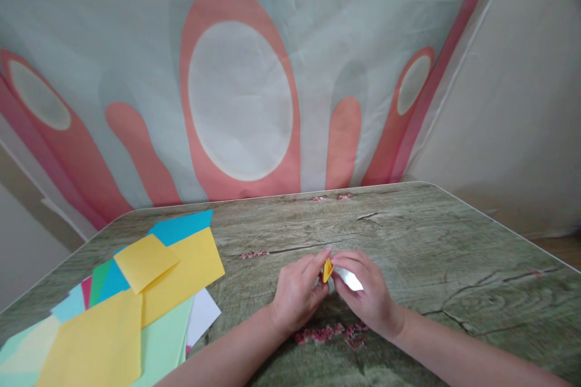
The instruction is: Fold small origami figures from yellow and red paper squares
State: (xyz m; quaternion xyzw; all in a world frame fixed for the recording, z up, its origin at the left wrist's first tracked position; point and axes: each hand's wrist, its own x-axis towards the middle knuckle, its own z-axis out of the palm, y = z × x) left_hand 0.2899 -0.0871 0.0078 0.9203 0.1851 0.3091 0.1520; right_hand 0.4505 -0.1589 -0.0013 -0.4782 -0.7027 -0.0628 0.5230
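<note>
A small piece of folded yellow paper [327, 270] is held between my two hands above the table. My left hand [297, 293] has its fingers closed on the paper's left side. From the right, my right hand [370, 299] pinches the same piece with thumb and fingertips. A bright white patch [351, 279] shows inside the curve of my right hand; whether it is paper or glare I cannot tell. The fingers hide part of the folded shape.
On the left of the wood-patterned table [454, 242] lies a loose spread of coloured sheets, with yellow paper [100, 338], blue paper [181, 227], pale green paper [163, 338] and white paper [202, 314]. A patterned cloth backdrop [240, 97] hangs behind the table's far edge.
</note>
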